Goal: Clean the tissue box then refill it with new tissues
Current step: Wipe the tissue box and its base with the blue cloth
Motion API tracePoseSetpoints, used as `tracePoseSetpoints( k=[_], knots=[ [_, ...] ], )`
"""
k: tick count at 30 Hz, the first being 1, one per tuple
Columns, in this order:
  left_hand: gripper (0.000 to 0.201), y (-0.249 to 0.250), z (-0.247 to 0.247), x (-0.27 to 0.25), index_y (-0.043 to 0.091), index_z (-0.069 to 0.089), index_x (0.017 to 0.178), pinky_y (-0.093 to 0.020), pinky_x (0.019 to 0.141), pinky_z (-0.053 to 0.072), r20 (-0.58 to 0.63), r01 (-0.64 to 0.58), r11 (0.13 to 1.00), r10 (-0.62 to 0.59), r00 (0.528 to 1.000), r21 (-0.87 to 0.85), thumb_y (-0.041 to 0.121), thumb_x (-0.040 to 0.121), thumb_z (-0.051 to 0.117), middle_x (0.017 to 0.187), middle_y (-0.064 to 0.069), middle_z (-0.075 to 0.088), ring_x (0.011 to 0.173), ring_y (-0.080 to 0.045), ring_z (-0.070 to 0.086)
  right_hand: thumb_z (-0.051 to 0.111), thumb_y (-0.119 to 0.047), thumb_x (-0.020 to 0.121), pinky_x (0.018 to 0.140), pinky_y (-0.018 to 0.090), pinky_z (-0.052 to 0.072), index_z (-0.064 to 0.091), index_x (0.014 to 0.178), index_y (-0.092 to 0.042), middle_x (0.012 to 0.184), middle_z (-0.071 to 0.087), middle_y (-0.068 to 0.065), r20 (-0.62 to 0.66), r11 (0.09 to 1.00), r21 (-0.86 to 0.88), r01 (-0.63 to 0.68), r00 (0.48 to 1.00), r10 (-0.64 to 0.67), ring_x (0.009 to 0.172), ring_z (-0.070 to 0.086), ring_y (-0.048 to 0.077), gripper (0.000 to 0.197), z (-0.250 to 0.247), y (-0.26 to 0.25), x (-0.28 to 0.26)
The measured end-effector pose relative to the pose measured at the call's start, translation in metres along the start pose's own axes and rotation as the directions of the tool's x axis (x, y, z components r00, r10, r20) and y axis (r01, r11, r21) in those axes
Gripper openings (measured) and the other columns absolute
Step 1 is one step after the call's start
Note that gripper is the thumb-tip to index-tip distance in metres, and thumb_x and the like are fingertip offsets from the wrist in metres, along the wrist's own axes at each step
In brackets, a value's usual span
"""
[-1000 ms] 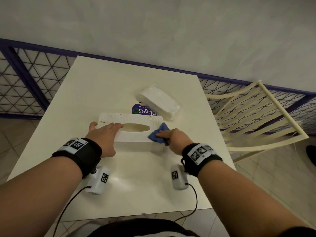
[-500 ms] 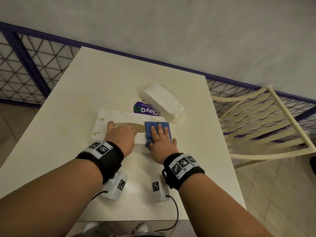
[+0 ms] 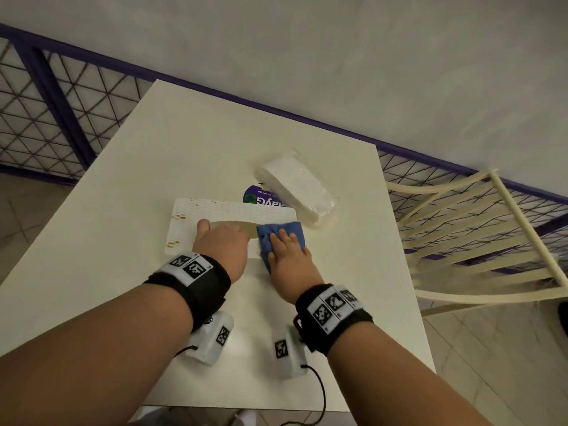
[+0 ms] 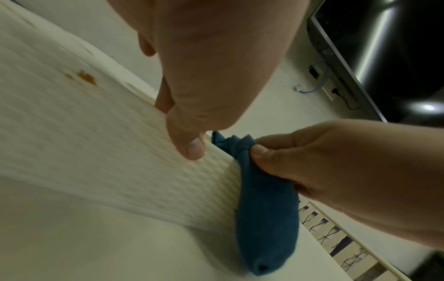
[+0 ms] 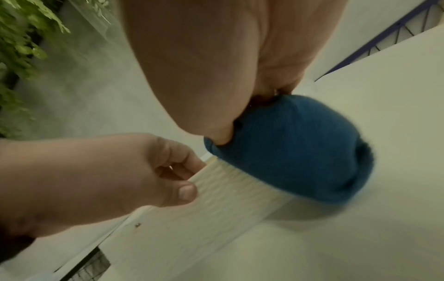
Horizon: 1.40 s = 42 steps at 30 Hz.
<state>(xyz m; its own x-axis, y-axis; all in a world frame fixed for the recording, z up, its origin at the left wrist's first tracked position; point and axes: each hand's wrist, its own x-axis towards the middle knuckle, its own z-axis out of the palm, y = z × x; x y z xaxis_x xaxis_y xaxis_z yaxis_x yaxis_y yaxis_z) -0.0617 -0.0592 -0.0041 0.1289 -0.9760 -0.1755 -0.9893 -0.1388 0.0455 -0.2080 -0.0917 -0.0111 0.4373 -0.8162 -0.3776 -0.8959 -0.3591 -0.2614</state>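
Your left hand point(image 3: 224, 244) grips the tissue box point(image 3: 215, 212); right hand point(image 3: 289, 259) pinches blue cloth point(image 3: 294, 230); tissue pack point(image 3: 296, 184) near desk's point(image 3: 184, 149) right edge.

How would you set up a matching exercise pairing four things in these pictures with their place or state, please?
1 blue cloth
2 tissue box
3 pack of new tissues
4 left hand

A lies on the table beyond the box, in clear wrap
B under the right hand, at the box's right end
C holds the box by its oval opening
D white, orange-brown specks on top

Pairs: 1-B, 2-D, 3-A, 4-C.
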Motion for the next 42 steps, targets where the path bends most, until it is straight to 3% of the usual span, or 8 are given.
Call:
tracePoseSetpoints(
  k=[4,8,12,15,22,29,38,42],
  knots=[
    [0.019,-0.001,-0.002,-0.001,0.026,0.059,0.105,-0.045,0.095,0.025,0.002,-0.023,1.000,0.023,1.000,-0.001,0.019,0.091,0.048,0.104,0.005,0.057,0.100,-0.019,0.055,0.024,-0.027,0.102,0.119,0.044,0.016,0.011,0.152,-0.018,0.162,0.003,0.002,-0.033,0.999,-0.015,-0.051,0.998,0.051,0.149,0.001,0.020,0.052,-0.011,0.009,0.033],
    [0.017,-0.005,-0.004,0.000,0.026,0.060,0.103,-0.045,0.095,0.024,0.028,-0.029,1.000,0.029,0.999,-0.012,0.020,0.088,0.054,0.101,0.007,0.058,0.097,-0.019,0.056,0.022,-0.033,0.101,0.120,0.044,0.010,0.006,0.152,-0.020,0.162,0.000,0.001,-0.029,0.988,-0.042,-0.150,0.989,0.148,0.149,-0.001,0.026,0.054,-0.024,0.000,0.077],
    [0.020,-0.007,-0.002,0.001,0.027,0.060,0.107,-0.042,0.091,0.024,0.029,-0.041,0.998,0.042,0.999,-0.040,0.028,0.086,0.059,0.105,0.007,0.057,0.101,-0.019,0.056,0.022,-0.029,0.102,0.119,0.043,0.010,0.010,0.152,-0.017,0.162,0.004,0.003,-0.004,0.990,-0.129,-0.047,0.999,0.047,0.149,0.004,0.025,0.053,-0.014,-0.011,0.047],
    [0.025,-0.007,-0.001,0.000,0.029,0.058,0.111,-0.042,0.092,0.024,0.019,-0.033,0.997,0.034,0.999,-0.063,0.031,0.086,0.061,0.107,0.008,0.056,0.104,-0.018,0.055,0.023,-0.028,0.103,0.119,0.040,0.010,0.016,0.151,-0.017,0.161,0.011,0.001,0.037,0.996,-0.062,0.058,0.998,-0.056,0.148,0.008,0.019,0.050,-0.006,0.000,0.018],
    [0.023,-0.010,-0.004,0.000,0.027,0.060,0.109,-0.047,0.100,0.021,0.071,-0.046,0.996,0.052,0.996,-0.079,0.024,0.086,0.060,0.102,0.009,0.053,0.105,-0.018,0.053,0.023,-0.030,0.101,0.118,0.045,0.014,0.009,0.152,-0.019,0.161,0.008,0.000,-0.037,0.989,-0.074,-0.126,0.992,0.124,0.147,0.006,0.025,0.054,-0.023,-0.008,0.078],
    [0.024,-0.008,-0.004,0.000,0.028,0.059,0.111,-0.040,0.094,0.026,0.062,-0.053,0.997,0.057,0.996,-0.064,0.032,0.088,0.060,0.100,0.007,0.050,0.103,-0.018,0.054,0.026,-0.028,0.103,0.119,0.036,0.010,0.019,0.151,-0.018,0.160,0.014,0.002,0.012,0.998,0.005,0.059,0.998,-0.060,0.148,0.011,0.019,0.049,-0.006,-0.003,0.012],
    [0.031,-0.011,-0.004,0.001,0.026,0.059,0.116,-0.042,0.097,0.025,0.079,-0.063,0.995,0.070,0.994,-0.081,0.029,0.086,0.062,0.108,0.006,0.055,0.105,-0.018,0.054,0.027,-0.032,0.100,0.119,0.045,0.015,0.011,0.152,-0.017,0.160,0.010,0.004,-0.111,0.991,0.001,-0.134,0.985,0.134,0.148,0.006,0.025,0.056,-0.020,-0.002,0.079],
    [0.032,-0.011,-0.001,0.000,0.028,0.058,0.119,-0.042,0.097,0.024,0.069,-0.063,0.994,0.069,0.995,-0.085,0.031,0.087,0.061,0.111,0.006,0.054,0.107,-0.018,0.053,0.035,-0.032,0.100,0.120,0.040,0.012,0.019,0.151,-0.019,0.161,0.011,0.003,-0.063,0.999,0.022,-0.036,0.997,0.037,0.148,0.010,0.023,0.055,-0.010,-0.009,0.043]
  ],
)
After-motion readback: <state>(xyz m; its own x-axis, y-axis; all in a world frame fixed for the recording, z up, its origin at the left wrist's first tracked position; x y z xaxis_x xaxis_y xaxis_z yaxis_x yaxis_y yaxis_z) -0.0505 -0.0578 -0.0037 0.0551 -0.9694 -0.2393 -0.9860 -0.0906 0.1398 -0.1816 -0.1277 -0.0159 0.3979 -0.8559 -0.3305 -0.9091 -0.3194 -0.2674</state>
